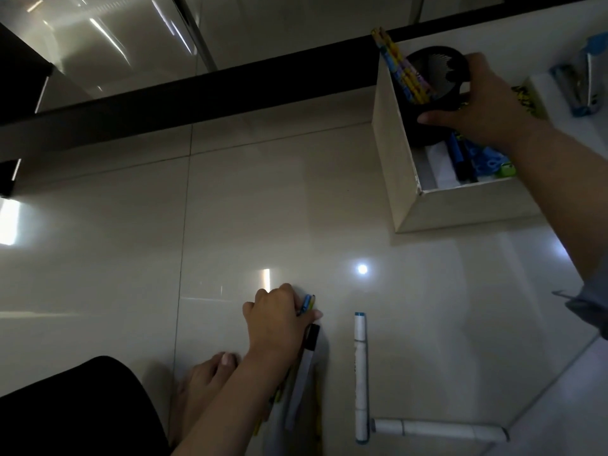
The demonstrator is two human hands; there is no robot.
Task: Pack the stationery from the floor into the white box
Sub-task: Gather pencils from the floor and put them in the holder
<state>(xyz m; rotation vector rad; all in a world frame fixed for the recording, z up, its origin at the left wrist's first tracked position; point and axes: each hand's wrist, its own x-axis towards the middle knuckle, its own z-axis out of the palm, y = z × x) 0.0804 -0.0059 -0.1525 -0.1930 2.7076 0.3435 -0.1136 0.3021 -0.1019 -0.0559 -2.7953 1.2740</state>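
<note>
At lower centre the left hand (pixel 274 319) curls its fingers around a bundle of pens (pixel 304 360) lying lengthwise up-frame on the floor (pixel 115 241). At upper right the right hand (pixel 477 103) grips a black cup (pixel 434 80) inside the white box (pixel 391 153).

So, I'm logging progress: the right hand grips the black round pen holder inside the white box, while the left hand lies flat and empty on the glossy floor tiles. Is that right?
Not quite. The head view shows the left hand is not empty: it grips a bunch of pens on the glossy floor tiles. The rest holds: the right hand grips the black round pen holder inside the white box.
</note>
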